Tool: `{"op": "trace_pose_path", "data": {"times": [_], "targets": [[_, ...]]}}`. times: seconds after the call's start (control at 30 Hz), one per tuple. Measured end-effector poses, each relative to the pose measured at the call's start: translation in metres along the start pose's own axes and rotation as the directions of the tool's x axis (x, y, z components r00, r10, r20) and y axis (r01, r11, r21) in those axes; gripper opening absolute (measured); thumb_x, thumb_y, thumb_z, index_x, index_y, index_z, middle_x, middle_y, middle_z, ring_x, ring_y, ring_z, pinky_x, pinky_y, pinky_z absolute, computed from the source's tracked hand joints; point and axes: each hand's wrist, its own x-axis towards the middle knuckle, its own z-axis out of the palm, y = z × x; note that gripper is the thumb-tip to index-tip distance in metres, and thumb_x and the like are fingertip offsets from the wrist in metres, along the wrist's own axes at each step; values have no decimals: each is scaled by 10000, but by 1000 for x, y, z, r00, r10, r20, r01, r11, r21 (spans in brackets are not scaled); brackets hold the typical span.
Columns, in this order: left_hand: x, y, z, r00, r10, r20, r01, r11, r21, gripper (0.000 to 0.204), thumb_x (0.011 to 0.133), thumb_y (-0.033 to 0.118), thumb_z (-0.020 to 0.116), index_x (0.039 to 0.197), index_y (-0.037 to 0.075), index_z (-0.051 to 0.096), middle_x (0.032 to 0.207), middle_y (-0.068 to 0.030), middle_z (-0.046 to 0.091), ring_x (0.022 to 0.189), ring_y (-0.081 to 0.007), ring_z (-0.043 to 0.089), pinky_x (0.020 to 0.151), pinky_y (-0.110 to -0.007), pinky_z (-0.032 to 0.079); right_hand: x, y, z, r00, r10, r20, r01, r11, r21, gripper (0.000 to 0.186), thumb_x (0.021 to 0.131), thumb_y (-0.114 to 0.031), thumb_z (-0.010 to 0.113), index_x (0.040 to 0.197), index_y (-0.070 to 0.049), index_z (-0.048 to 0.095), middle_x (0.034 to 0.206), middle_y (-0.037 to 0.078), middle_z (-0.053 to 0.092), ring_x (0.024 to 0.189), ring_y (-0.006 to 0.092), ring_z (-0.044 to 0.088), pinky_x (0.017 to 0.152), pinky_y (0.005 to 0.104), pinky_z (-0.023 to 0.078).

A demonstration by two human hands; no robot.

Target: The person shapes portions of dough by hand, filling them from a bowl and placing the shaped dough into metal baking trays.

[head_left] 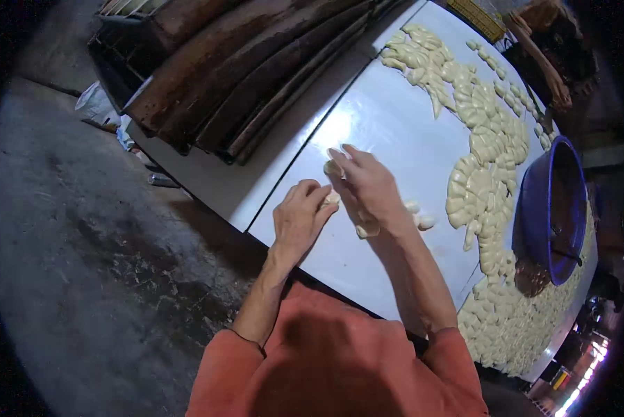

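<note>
On the white table [395,146], my left hand [298,215] has its fingers bent and pinched on a small pale dough piece [331,199]. My right hand [367,184] is open just above and right of it, fingers stretched forward over another dough piece [333,168], apparently touching it; its exact contact is unclear. A few loose pieces [423,221] lie beside my right forearm, partly hidden by it. A long mass of shaped dough pieces [485,187] spreads along the table's right side.
Stacked dark, stained trays [208,83] occupy the upper left. A blue basin [534,208] with a dark interior stands at the right among the dough. A co-worker's arm [537,55] reaches in at top right, near a yellow crate [475,17]. Concrete floor [103,278] shows at left.
</note>
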Motion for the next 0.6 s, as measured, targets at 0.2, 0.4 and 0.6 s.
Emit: {"op": "trace_pose_path", "data": {"times": [0.2,0.4,0.6], "targets": [[6,-8,-4,993,-111,30,114,958,-265,208,909,204,733,1002,21,700,937,-89,734,845,-186,694,722,-328,547,12,-4,3,854,482,196,-454,507,733,260,928,-143,589,1163,-41,631,952,96,654,780,214,625,646,324,501],[18,7,-27,944,-242,224,330,727,-602,209,926,144,723,1047,-19,671,886,-81,735,788,-97,683,690,-257,548,-10,-24,-19,747,508,428,-551,113,827,333,964,-266,583,1155,3,628,938,55,599,798,116,553,674,254,465],[19,13,-20,986,-138,94,167,773,-612,204,918,127,725,1053,-18,673,841,-92,739,776,-118,710,676,-262,553,-15,-34,-19,819,404,408,-542,310,781,324,958,-304,674,1128,-30,638,867,12,621,750,82,547,633,232,447]]}}
